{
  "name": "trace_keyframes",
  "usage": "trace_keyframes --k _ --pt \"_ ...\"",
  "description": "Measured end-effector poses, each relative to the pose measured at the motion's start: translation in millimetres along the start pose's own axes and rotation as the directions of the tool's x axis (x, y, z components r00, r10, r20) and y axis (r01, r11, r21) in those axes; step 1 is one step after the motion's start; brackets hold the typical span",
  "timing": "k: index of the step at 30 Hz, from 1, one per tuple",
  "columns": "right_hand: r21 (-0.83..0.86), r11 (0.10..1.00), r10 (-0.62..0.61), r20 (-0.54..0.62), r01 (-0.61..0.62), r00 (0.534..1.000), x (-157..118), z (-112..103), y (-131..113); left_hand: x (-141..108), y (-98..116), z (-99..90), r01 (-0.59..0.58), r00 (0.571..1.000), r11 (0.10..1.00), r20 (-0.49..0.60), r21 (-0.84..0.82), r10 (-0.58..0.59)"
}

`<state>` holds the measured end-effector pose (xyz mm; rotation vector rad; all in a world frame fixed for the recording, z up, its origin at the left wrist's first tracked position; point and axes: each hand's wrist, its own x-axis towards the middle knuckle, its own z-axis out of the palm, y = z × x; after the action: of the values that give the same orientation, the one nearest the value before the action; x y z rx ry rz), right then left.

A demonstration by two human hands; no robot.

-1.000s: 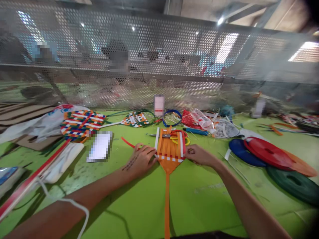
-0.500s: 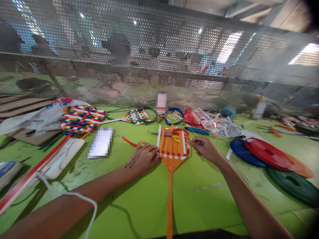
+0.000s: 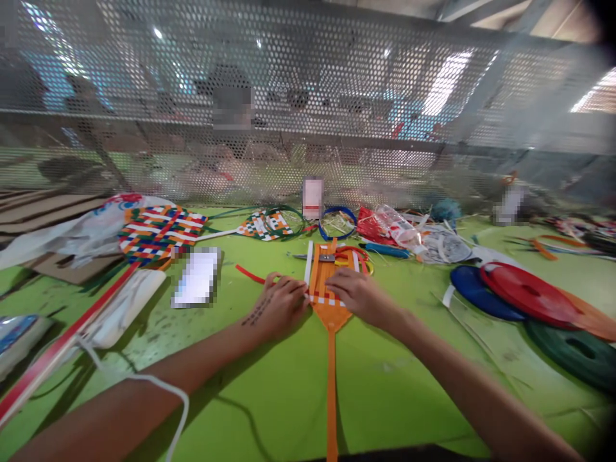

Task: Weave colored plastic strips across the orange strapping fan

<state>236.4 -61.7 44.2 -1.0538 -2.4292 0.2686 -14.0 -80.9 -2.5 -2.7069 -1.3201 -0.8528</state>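
Note:
An orange strip fan [image 3: 332, 317] lies on the green table, its long orange handle pointing toward me. White and red strips cross its upright orange strips in a low band. At the fan's left edge, my left hand [image 3: 282, 298] has its fingers bent and pressed together on the border. From beneath it a red strip [image 3: 249, 274] sticks out to the left. My right hand [image 3: 360, 294] reaches over the right half of the fan, curled fingertips at the red row; what they pinch is partly hidden. Scissors [image 3: 327, 258] lie across the fan's far end.
Rolls of strip in blue, red [image 3: 529, 292], orange and green [image 3: 570, 353] lie at right. Finished woven fans [image 3: 163, 232], a phone [image 3: 197, 276] and a white cable [image 3: 158, 380] are at left. Behind stands a perforated metal screen [image 3: 308, 83], with a teal-handled tool [image 3: 385, 250] before it.
My right hand has moved left from beside the fan onto its right half, over the red row. My left hand stays at the left edge.

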Motion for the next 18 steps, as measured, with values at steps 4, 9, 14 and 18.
trace_keyframes --k 4,9,14,18 --pt "-0.096 0.995 -0.008 0.171 0.025 0.985 9 25 -9 0 -1 -2.2 -0.004 0.999 1.0 0.036 0.002 0.004" --pt "-0.077 0.994 -0.063 0.139 0.074 0.988 0 44 -3 2 -1 -7.4 0.007 0.996 0.999 0.085 -0.037 -0.004" --pt "-0.072 0.994 -0.077 0.067 0.082 0.995 -6 50 -2 3 0 -11.2 0.029 0.994 0.998 0.109 -0.062 -0.022" --pt "-0.052 0.996 -0.068 0.05 0.07 0.996 -6 50 -2 4 1 -13.0 0.041 0.992 0.997 0.123 -0.073 -0.032"
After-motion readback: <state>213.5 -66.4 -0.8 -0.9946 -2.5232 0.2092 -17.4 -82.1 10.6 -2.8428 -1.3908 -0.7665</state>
